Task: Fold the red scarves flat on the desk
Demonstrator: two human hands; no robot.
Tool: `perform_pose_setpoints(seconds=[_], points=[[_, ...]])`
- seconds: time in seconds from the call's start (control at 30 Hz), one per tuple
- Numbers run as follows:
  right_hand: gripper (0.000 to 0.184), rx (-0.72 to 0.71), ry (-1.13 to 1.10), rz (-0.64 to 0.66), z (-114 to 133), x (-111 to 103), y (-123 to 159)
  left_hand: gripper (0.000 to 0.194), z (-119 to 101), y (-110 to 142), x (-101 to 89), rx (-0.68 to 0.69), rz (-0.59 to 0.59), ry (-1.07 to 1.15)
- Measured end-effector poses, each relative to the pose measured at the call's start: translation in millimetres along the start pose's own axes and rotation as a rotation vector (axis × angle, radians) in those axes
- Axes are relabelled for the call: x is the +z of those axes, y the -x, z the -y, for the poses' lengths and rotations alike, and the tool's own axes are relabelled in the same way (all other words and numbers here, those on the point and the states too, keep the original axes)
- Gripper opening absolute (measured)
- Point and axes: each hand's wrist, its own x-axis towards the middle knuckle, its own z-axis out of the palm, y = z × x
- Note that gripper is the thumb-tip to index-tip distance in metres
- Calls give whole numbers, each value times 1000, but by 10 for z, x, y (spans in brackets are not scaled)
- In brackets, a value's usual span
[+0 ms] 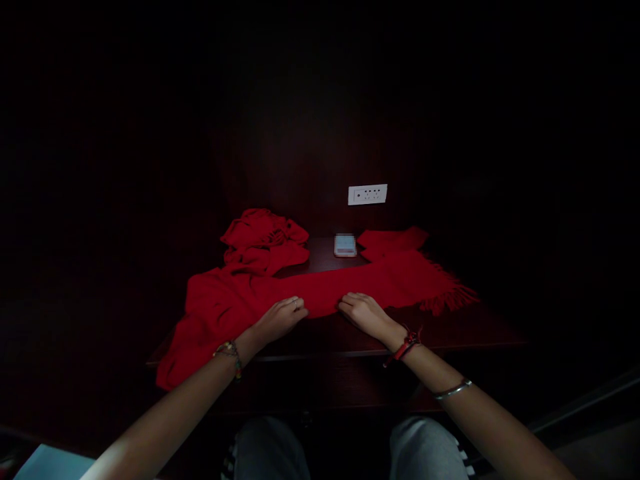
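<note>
Centrally, left hand, right hand, each grip clamped on red scarf, tabletop exposed toward its front edge

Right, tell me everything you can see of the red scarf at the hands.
The scarf is plain red and looks like soft woven cloth, with a fringe at its right end. It lies across the table, fairly flat in the middle, rumpled on the left, where part hangs past the front edge. The left hand and right hand touch its near edge, both curled; whether they grip it is unclear. It may join the red heap behind.
</note>
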Motion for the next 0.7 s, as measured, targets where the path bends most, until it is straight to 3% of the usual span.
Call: perform_pose_setpoints(seconds=[0.23,0.7], points=[[15,53,24,-34,-41,13,189,20,-11,-10,-15,-6,27,-27],[21,126,-4,-69,-2,-21,184,22,-55,-19,-1,-82,-17,30]])
